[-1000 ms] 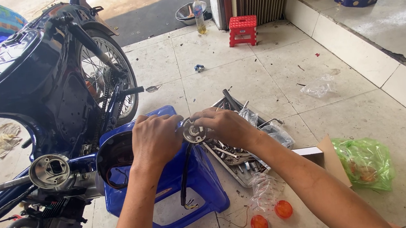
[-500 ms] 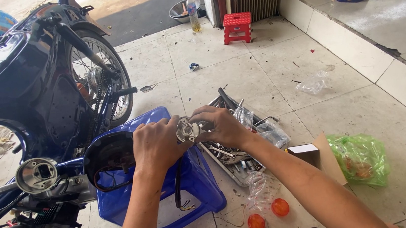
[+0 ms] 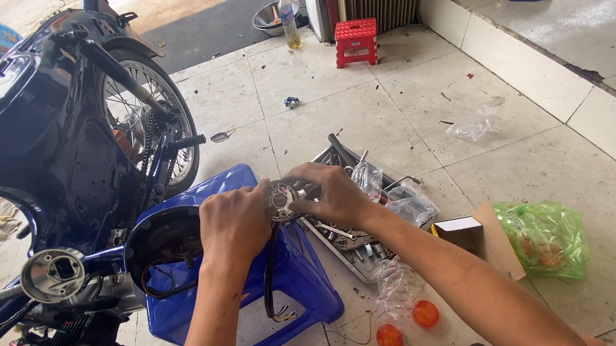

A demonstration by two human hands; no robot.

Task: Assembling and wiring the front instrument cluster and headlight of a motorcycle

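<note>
Both of my hands hold a small round metal part (image 3: 281,199) with a black cable (image 3: 270,274) hanging down from it. My left hand (image 3: 234,225) grips its left side and my right hand (image 3: 331,193) grips its right side. They are above a blue plastic stool (image 3: 288,280). A black headlight housing (image 3: 163,243) rests on the stool just left of my left hand. A tray of wrenches and tools (image 3: 352,240) lies on the floor under my right forearm.
A dark blue motorcycle (image 3: 58,159) stands at the left, with its handlebar (image 3: 51,277) near the stool. Two orange lenses (image 3: 407,325), a small open box (image 3: 458,232) and a green plastic bag (image 3: 547,236) lie at the right. A red stool (image 3: 355,40) stands farther back.
My hands and the round part stay together above the blue stool. The view has shifted a little, and the part sits slightly lower and more to the right than before.
</note>
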